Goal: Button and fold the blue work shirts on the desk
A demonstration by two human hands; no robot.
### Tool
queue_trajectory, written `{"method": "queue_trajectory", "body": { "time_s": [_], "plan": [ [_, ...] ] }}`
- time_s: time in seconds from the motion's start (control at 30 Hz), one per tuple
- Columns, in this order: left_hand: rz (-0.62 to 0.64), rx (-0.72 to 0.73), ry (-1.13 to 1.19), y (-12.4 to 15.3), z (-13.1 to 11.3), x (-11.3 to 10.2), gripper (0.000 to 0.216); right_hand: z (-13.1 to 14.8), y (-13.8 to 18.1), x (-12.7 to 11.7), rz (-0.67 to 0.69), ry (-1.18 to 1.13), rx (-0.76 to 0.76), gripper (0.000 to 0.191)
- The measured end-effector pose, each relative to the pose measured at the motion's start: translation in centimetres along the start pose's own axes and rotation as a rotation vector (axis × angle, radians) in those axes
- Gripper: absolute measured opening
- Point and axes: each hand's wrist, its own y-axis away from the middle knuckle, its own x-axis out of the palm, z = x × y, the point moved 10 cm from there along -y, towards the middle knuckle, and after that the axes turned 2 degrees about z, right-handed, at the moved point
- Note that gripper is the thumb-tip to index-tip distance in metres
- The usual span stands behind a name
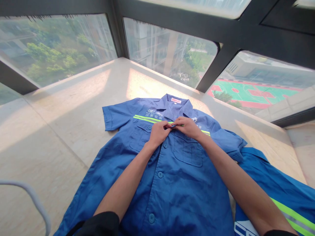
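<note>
A blue short-sleeved work shirt [172, 183] lies flat, front up, on a pale stone sill, collar away from me. A yellow-green reflective stripe [145, 118] crosses its chest. My left hand [158, 131] and my right hand [188, 127] meet at the shirt's front placket just below the collar. Both pinch the fabric there, fingers closed, around the top button area. Lower buttons [160, 174] on the placket look fastened.
A second brighter blue garment [278, 190] with a reflective stripe lies at the right, partly under the shirt's sleeve. A grey curved hanger wire [36, 203] shows at the lower left. Large windows [169, 49] rise behind the stone sill [61, 124].
</note>
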Motion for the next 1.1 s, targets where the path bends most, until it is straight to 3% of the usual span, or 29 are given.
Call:
{"method": "queue_trajectory", "body": {
  "time_s": [0.3, 0.8, 1.1],
  "plan": [
    [0.027, -0.006, 0.0, -0.2, -0.2, -0.4, 0.023, -0.6, -1.6, 0.2, 0.13, 0.054, 0.165, 0.02],
    [0.033, 0.038, -0.114, -0.1, -0.9, -0.3, 0.024, 0.3, -1.3, 1.0, 0.147, 0.16, -0.116, 0.029],
    [0.054, 0.086, -0.145, 0.0, -0.9, 0.0, 0.023, 0.4, -0.7, 1.8, 0.104, 0.294, -0.126, 0.03]
  ]
}}
